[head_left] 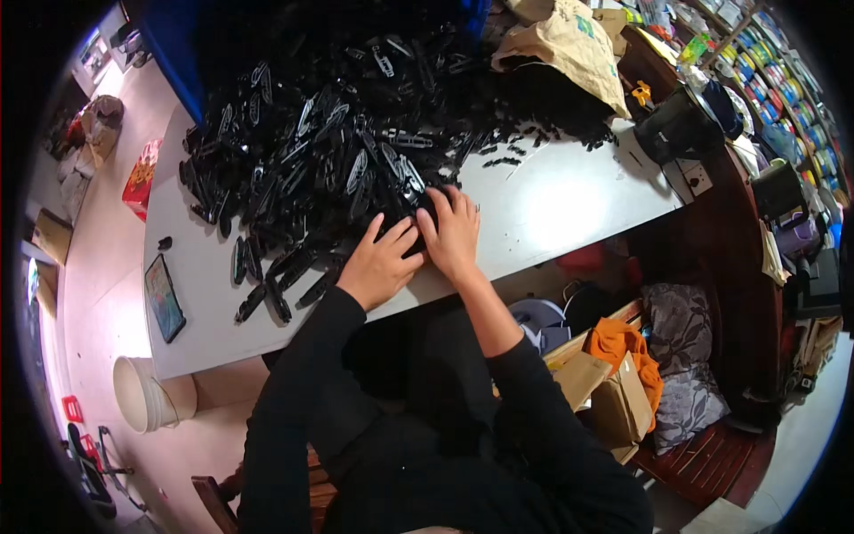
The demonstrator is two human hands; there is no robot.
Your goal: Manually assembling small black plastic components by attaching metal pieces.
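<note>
A large heap of glossy black plastic clip-like pieces (pixel 329 151), long and narrow, covers much of the white table (pixel 507 240). At the heap's near edge my left hand (pixel 382 264) and my right hand (pixel 452 233) meet, fingers bent toward each other. Between them shows a bit of a dark plastic piece, mostly hidden by the fingers; its exact shape I cannot make out. The fingertips of my right hand lie close to silvery-shining pieces of the heap. Smaller black parts (pixel 507 147) lie scattered to the right of the heap.
A phone (pixel 164 298) lies at the table's left edge. Behind the heap stands a blue bin (pixel 169 53); a beige sack (pixel 569 53) and a black container (pixel 680 125) are at the right. Below are a white bucket (pixel 147 396), cardboard boxes (pixel 623 405) and a wooden bench with cushions (pixel 685 356).
</note>
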